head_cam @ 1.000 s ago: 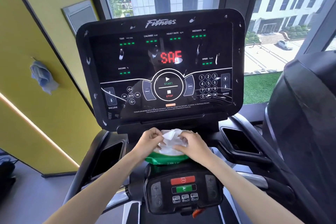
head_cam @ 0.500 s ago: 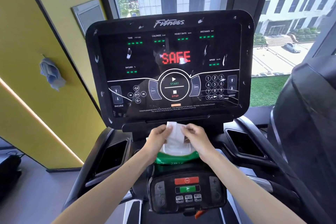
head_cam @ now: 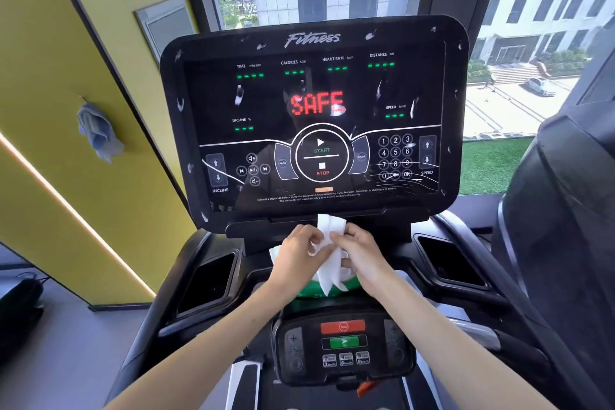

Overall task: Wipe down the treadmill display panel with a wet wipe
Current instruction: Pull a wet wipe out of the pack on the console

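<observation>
Landmark: the treadmill display panel (head_cam: 314, 123), a black glossy screen showing "SAFE" in red; all places below are told from it.
Wet wipe (head_cam: 327, 263): a white sheet held just below the panel's bottom edge, at about its middle; the top end stands up between the two hands, the lower end trails down to the green wipe pack (head_cam: 346, 286).
Wipe pack: lies below the panel, between it and the small lower control pad (head_cam: 342, 343).
Left hand (head_cam: 301, 251): fingers curled closed, pinching the wipe's left side near its top.
Right hand (head_cam: 361, 255): fingers closed on the wipe's right side, directly opposite the left hand; the fingertips of the two hands nearly meet.
How the wipe will handle: by its look, very light, limp and damp; it likely clings to itself and to skin, folds under its own weight and could tear if yanked from the pack.
Where to hold: judged best bunched or folded into a pad under flat fingers, not pinched by a corner, so pressure spreads over the glass.
Panel surface: white smears and specks scattered across the screen and its frame (head_cam: 173, 116); none looks wiped yet.
Risk: pressing on the START and STOP marks at the panel's lower centre may trigger them.
</observation>
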